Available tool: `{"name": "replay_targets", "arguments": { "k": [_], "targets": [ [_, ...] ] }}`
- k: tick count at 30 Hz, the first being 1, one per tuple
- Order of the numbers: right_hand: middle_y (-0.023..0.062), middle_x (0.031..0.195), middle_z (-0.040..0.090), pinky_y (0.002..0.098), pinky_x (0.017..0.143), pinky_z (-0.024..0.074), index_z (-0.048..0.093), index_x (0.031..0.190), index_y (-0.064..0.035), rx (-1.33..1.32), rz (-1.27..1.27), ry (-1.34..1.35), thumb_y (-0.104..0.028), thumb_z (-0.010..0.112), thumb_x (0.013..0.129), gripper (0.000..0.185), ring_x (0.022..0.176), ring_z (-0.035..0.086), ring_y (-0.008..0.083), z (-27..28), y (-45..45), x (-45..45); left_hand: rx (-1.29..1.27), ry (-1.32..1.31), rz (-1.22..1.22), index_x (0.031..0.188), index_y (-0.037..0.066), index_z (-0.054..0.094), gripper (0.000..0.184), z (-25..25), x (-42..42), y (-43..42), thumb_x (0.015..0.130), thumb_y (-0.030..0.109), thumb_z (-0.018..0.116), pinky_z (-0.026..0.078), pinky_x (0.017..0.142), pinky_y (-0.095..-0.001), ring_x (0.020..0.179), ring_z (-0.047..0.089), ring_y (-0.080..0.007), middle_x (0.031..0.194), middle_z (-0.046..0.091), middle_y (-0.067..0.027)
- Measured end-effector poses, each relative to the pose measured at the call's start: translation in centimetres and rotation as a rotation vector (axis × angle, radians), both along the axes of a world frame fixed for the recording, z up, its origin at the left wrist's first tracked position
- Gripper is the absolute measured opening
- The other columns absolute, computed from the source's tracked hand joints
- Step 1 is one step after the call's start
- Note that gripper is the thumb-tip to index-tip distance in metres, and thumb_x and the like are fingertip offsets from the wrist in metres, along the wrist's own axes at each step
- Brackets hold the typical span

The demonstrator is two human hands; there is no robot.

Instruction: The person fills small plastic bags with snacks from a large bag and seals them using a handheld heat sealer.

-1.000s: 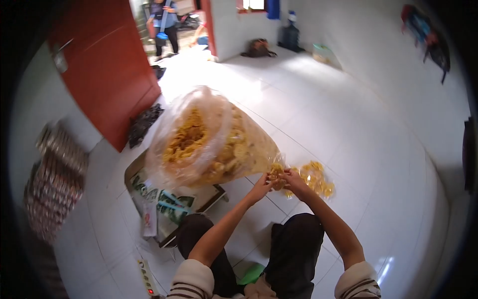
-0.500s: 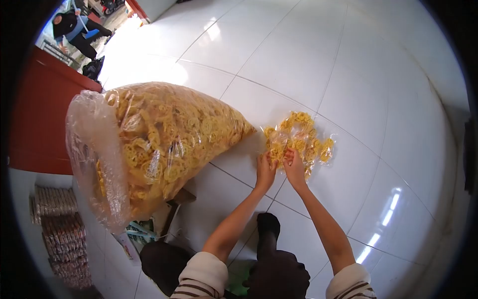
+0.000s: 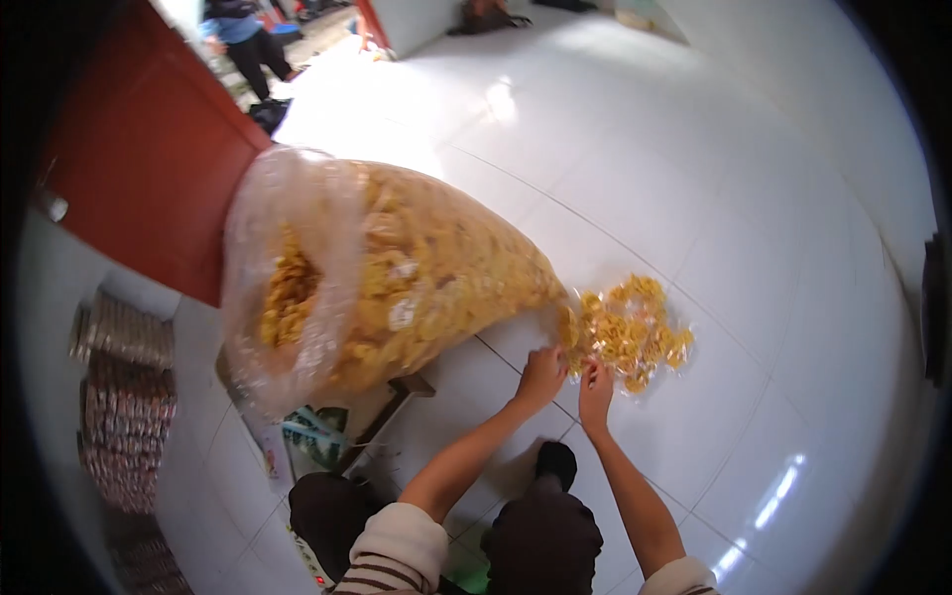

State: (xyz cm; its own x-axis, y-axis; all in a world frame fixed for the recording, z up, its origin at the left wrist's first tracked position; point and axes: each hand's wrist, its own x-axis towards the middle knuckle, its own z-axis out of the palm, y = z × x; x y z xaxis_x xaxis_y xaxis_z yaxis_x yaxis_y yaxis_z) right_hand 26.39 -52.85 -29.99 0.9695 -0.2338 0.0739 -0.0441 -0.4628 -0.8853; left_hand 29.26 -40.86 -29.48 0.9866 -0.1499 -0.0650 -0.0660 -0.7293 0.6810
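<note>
Left hand [image 3: 542,378] and right hand [image 3: 595,385] are close together, fingers drawn in, at the near edge of small clear packets of yellow curly snacks [image 3: 640,332]; whether either grips one cannot be told. The packets lie on white floor tiles [image 3: 734,407] just beyond the hands. Left of them lies a bulging clear plastic bag [image 3: 436,273] of similar snacks, then a red door [image 3: 149,149].

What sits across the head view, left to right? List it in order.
Stacked packs → large clear bag of yellow pieces → yellow pieces in clear plastic on the floor → dark object at the right edge.
</note>
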Motion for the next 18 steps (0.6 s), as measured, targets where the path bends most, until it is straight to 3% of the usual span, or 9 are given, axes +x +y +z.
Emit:
{"name": "replay_targets", "arguments": {
  "k": [3, 9, 12, 13, 16, 18],
  "targets": [
    [0.0145, 0.088, 0.056, 0.0317, 0.064, 0.045, 0.056, 0.095, -0.0013, 0.096, 0.21, -0.044, -0.005, 0.05, 0.084, 0.013, 0.074, 0.057, 0.0252, 1.8, 3.7, -2.0, -0.016, -0.054, -0.022, 0.097, 0.004, 0.053, 0.019, 3.4, -3.5, 3.3, 0.081, 0.013, 0.052, 0.045, 0.074, -0.0428, 0.086, 0.053, -0.0354, 0.092, 0.057, -0.0157],
    [0.016, 0.086, 0.061, 0.0331, 0.065, 0.0478, 0.059, 0.09, -0.0009, 0.202, 0.607, -0.087, -0.007, 0.049, 0.084, 0.013, 0.075, 0.061, 0.028, 9.9, 11.9, -2.4, 0.02, -0.14, 0.192, 0.1, 0.006, 0.054, 0.021, 11.8, -9.7, 13.1, 0.082, 0.015, 0.05, 0.046, 0.072, -0.042, 0.085, 0.057, -0.0329, 0.091, 0.06, -0.0156],
    [0.0093, 0.074, 0.062, 0.026, 0.054, 0.0473, 0.059, 0.093, -0.0026, 0.116, 0.832, -0.247, -0.006, 0.047, 0.086, 0.015, 0.06, 0.059, 0.0145, 14.3, 16.7, -2.9, 0.077, -0.185, 0.327, 0.099, 0.008, 0.056, 0.021, 16.4, -13.5, 18.6, 0.081, 0.018, 0.052, 0.047, 0.07, -0.0424, 0.082, 0.059, -0.0324, 0.086, 0.062, -0.0143],
    [0.0131, 0.077, 0.062, 0.0308, 0.058, 0.0478, 0.059, 0.088, -0.0019, 0.129, 0.858, -0.206, -0.006, 0.051, 0.083, 0.01, 0.061, 0.062, 0.0217, 16.0, 18.4, -3.6, 0.072, -0.206, 0.369, 0.098, 0.008, 0.058, 0.02, 18.1, -15.1, 20.4, 0.081, 0.019, 0.052, 0.047, 0.07, -0.0415, 0.081, 0.06, -0.0317, 0.086, 0.062, -0.0139],
    [0.0133, 0.075, 0.062, 0.0315, 0.06, 0.0481, 0.059, 0.088, -0.0023, 0.047, 1.081, -0.158, -0.005, 0.052, 0.081, 0.01, 0.066, 0.062, 0.0214, 20.6, 23.4, -5.8, 0.138, -0.34, 0.472, 0.098, 0.007, 0.06, 0.022, 21.6, -19.5, 26.1, 0.084, 0.02, 0.05, 0.049, 0.067, -0.0364, 0.075, 0.062, -0.0306, 0.085, 0.064, -0.0145],
    [0.0135, 0.075, 0.062, 0.0329, 0.062, 0.0483, 0.059, 0.088, -0.0027, 0.0, 1.254, -0.195, -0.006, 0.052, 0.081, 0.01, 0.069, 0.062, 0.0231, 22.1, 26.7, -7.3, 0.05, -0.224, 0.667, 0.093, 0.008, 0.06, 0.019, 23.2, -22.5, 29.1, 0.082, 0.021, 0.052, 0.048, 0.071, -0.0389, 0.082, 0.061, -0.029, 0.085, 0.064, -0.013]
  ]
}}
